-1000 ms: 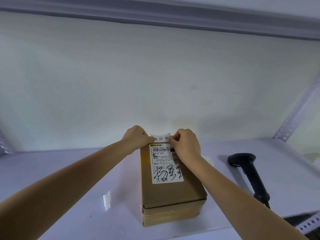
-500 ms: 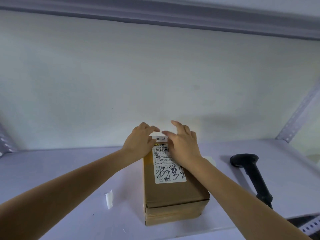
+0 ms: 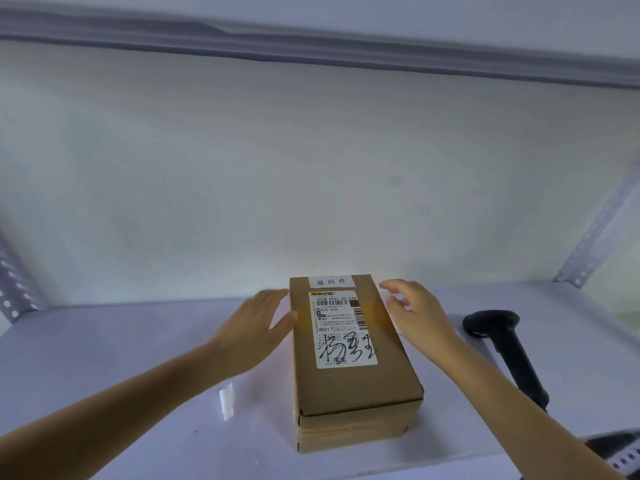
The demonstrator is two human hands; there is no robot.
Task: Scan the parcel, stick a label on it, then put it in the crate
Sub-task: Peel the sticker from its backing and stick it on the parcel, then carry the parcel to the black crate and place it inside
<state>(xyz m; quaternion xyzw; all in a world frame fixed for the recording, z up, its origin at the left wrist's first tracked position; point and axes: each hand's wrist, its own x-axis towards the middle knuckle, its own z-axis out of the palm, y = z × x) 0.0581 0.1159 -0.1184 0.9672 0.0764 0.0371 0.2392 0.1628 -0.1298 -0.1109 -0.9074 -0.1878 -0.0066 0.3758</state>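
Note:
A brown cardboard parcel (image 3: 353, 386) lies flat on the white shelf (image 3: 104, 375). A small white label (image 3: 331, 281) with three printed characters is stuck at its far edge, above a larger shipping label (image 3: 343, 329) with a barcode and black handwriting. My left hand (image 3: 258, 322) is beside the parcel's left side, fingers apart, thumb close to or touching the edge. On the other side my right hand (image 3: 414, 311) hovers with fingers spread, holding nothing. No crate is in view.
A black handheld scanner (image 3: 505, 351) lies on the shelf to the right of the parcel. A small white paper strip (image 3: 227, 403) lies to the left of the parcel. A wall closes the back, with perforated metal uprights (image 3: 595, 230) at both sides.
Both hands were pressing the small label onto the parcel's far edge; they have let go and moved apart to the parcel's left and right sides. The label now stays stuck.

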